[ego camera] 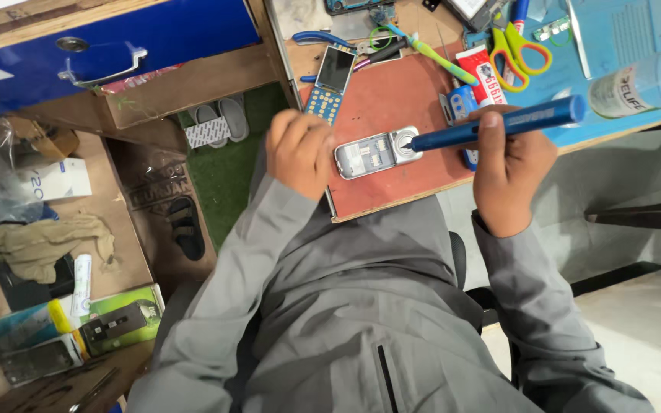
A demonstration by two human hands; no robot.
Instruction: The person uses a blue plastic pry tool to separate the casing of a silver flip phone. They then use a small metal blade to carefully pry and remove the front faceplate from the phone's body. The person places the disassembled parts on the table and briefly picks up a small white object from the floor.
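Red matting covers the surface (392,99) at upper centre, where an opened phone (377,152) lies. The left hand (300,151) is clenched beside it; the right hand (508,168) grips a blue screwdriver (499,125) (tip on the phone). Scissors (516,46) lie upper right; green floor (223,172) shows left.

A wooden workbench (422,200) carries a red mat (392,99) and, to its right, a blue mat (621,34). Left of the bench hangs a blue drawer (116,42); below it lies green carpet (223,172).
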